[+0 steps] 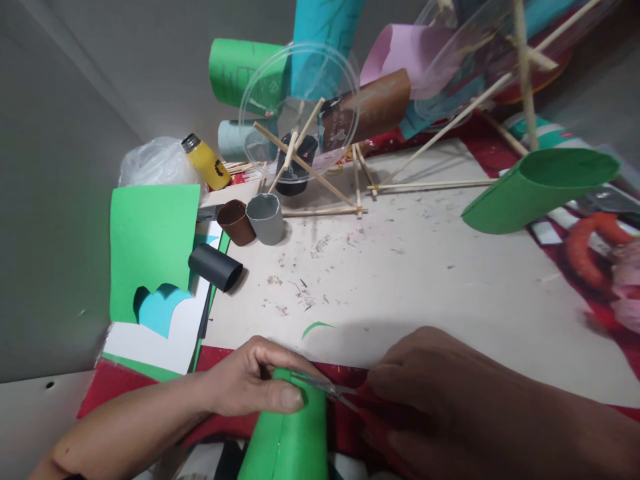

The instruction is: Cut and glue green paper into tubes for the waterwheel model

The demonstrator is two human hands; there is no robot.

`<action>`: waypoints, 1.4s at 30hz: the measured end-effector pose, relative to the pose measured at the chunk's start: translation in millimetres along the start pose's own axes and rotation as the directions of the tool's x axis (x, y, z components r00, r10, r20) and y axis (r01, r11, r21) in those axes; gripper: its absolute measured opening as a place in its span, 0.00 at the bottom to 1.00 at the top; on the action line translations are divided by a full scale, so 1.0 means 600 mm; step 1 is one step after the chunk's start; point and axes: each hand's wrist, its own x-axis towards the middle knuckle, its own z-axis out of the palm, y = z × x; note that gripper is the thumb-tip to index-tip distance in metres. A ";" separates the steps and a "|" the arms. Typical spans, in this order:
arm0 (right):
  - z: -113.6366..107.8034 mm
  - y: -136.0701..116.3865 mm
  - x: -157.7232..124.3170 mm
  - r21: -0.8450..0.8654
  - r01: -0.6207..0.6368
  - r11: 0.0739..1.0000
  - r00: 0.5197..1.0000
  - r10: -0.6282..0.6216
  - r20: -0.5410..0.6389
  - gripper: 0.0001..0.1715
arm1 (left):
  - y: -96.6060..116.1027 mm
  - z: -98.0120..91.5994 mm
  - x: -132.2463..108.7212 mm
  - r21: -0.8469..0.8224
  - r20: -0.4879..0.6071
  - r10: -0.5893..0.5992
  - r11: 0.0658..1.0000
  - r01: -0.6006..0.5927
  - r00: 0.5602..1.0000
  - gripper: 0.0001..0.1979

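A green paper tube points up from the bottom of the view, a seam running along its side. My left hand is closed around its top end, thumb pressed on the near face. In my right hand is a pair of scissors, its blades lying at the tube's upper rim. The fingers of that hand are partly in shadow, and the scissors' handles are mostly hidden. Just beyond, a thin curved green paper scrap lies on the pale board.
A wooden-stick frame with a clear round lid and coloured paper tubes stands at the back. Small brown and grey cups and a black tube sit left, beside green sheets. Another green tube rests at right.
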 end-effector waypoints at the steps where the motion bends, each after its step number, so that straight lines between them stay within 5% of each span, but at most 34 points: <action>1: -0.001 0.000 0.000 0.002 0.002 1.000 1.000 -0.002 0.000 0.09 | 0.000 0.000 0.000 0.003 0.003 0.003 1.000 -0.003 1.000 0.29; 29: 0.007 0.004 -0.006 -0.105 0.010 0.994 0.997 -0.018 -0.073 0.10 | -0.005 0.003 0.001 -0.010 0.007 0.027 1.000 -0.027 1.000 0.28; 42: -0.002 -0.001 -0.002 -0.061 -0.107 0.992 0.992 0.110 0.059 0.09 | 0.000 0.007 0.002 0.019 0.017 0.037 0.999 -0.037 0.999 0.27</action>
